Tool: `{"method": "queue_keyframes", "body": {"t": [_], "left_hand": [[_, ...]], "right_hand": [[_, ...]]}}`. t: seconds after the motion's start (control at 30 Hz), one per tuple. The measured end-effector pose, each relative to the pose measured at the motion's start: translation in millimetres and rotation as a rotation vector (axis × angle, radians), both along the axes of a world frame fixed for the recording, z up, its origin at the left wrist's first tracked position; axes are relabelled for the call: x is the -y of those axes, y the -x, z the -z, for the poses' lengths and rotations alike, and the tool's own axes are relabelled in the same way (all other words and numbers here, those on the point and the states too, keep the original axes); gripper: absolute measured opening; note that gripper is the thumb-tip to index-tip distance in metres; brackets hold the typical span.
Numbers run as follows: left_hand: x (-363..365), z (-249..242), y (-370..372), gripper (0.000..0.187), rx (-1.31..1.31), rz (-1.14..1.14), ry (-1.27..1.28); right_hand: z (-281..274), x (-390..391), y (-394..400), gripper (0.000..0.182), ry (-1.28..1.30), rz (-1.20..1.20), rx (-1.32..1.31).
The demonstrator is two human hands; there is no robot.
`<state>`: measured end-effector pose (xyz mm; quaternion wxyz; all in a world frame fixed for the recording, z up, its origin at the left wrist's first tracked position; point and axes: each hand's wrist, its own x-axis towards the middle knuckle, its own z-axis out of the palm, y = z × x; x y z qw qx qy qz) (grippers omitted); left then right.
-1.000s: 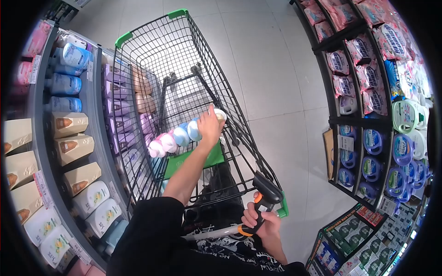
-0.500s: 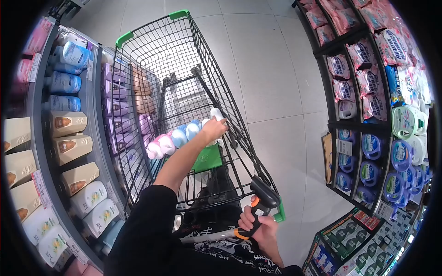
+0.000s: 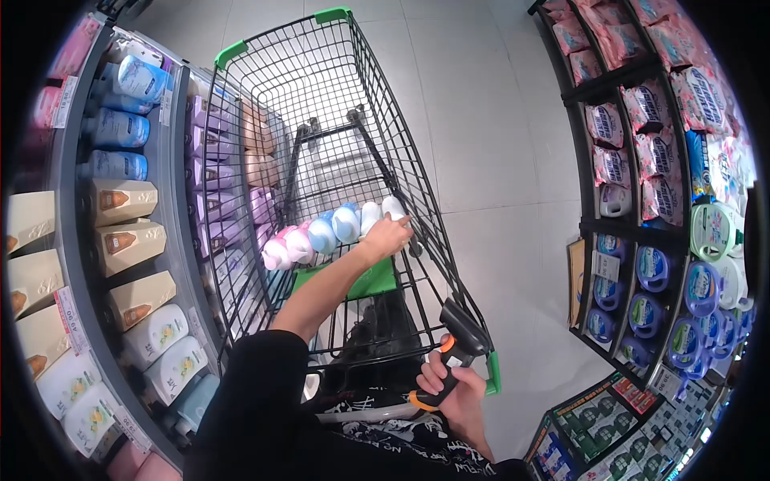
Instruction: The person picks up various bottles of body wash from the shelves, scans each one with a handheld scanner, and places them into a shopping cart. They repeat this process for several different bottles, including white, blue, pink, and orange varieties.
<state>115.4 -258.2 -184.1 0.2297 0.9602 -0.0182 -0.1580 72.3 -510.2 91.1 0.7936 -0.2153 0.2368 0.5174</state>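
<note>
My left hand reaches into the shopping cart, its fingers closed around a white bottle at the right end of a row. Beside that bottle stands another white bottle. Farther left in the row come blue-and-white bottles and pink-and-white bottles, packed side by side. A green panel lies just below them. Close to my body, my right hand grips a black and orange handheld barcode scanner near the cart's handle end.
On the left, shelves hold blue bottles, beige boxes and white bottles. A rack on the right carries pink packets and purple detergent bottles. Dark green boxes are stacked at the lower right.
My left hand and the end white bottle have come slightly nearer, more in line with the row. The view has shifted a little; my right hand keeps hold of the scanner.
</note>
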Motion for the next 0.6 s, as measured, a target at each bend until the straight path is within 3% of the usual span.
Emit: {"method": "queue_keyframes", "body": {"t": [0.1,0.2,0.27,0.3,0.37,0.43,0.5,0.53,0.6], "left_hand": [[-9,16,-15,0.035,-0.075,-0.081,0.055],[-19,-3,-19,0.043,-0.184,-0.065,0.081],[-6,1,-5,0.061,0.083,-0.115,-0.045],[-3,-3,1,0.061,0.078,-0.104,-0.049],[1,-9,13,0.068,0.277,-0.315,-0.284],[-17,-41,19,0.071,0.171,-0.344,-0.234],[-37,-48,25,0.075,-0.247,-0.377,-0.309],[-44,-47,25,0.075,-0.250,-0.375,-0.309],[-60,-46,24,0.076,-0.625,-0.207,-0.404]], "right_hand": [[-1,0,0,0.043,0.010,-0.016,-0.014],[3,0,1,0.042,-0.006,-0.006,-0.002],[2,1,1,0.041,0.021,0.020,0.017],[1,1,1,0.041,0.018,0.030,0.011],[-1,-1,0,0.041,0.029,0.023,0.041],[-1,-1,0,0.042,0.028,0.045,0.026],[-1,-1,0,0.043,0.023,0.048,0.024],[-1,-1,0,0.043,0.024,0.050,0.021],[-1,-1,0,0.047,0.077,0.023,0.013]]}}
